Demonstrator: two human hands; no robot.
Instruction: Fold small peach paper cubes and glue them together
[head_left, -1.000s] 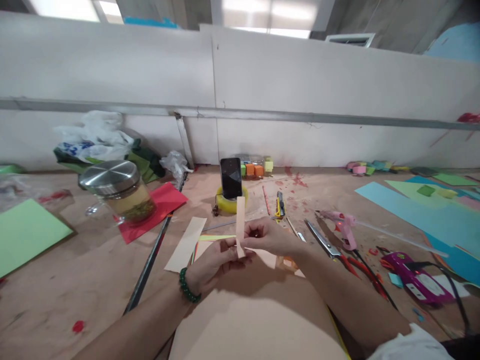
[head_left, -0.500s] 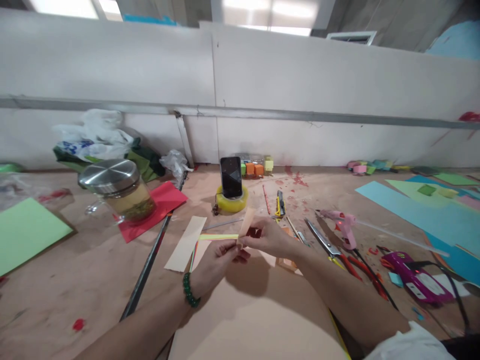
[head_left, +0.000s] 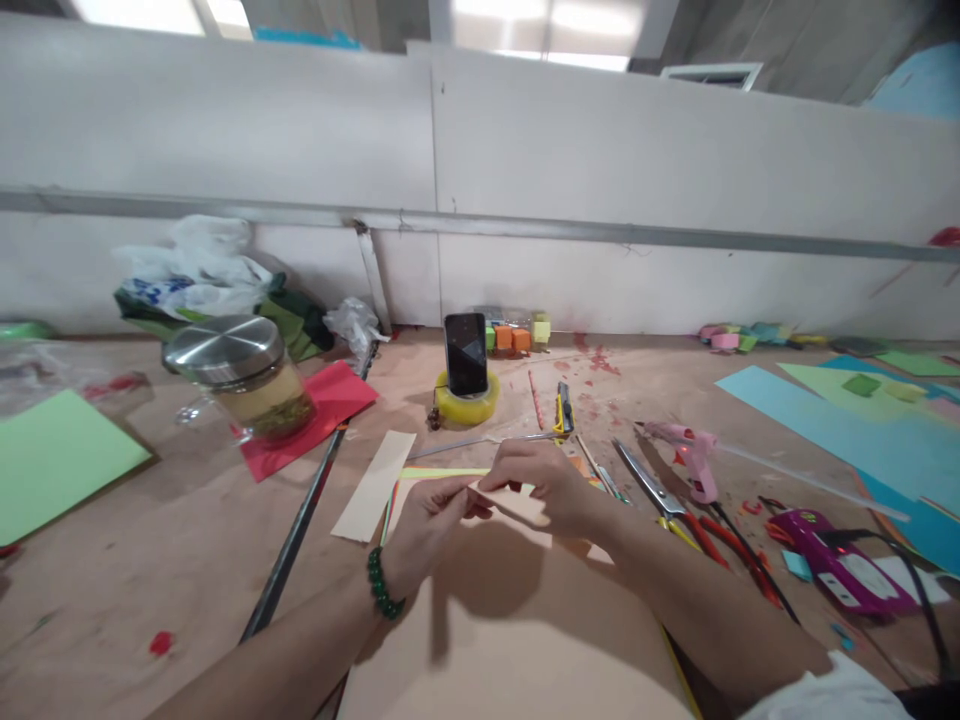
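Note:
Between my two hands is a small peach paper strip, its left end pinched in the fingertips of my left hand. My right hand grips the strip from above and to the right, fingers curled over it. A green bead bracelet circles my left wrist. Both hands are above a stack of coloured paper with a peach sheet on top. Left of the stack lies another peach paper strip. How the held strip is folded is hidden by my fingers.
Scissors, a pink glue gun and a purple power strip lie to the right. Ahead stand a phone on a yellow tape roll and a utility knife. A glass jar sits at left on red paper.
The held strip, which stuck up from my fingers, has tilted down to the right and lies lower between my hands. My right hand has turned over it.

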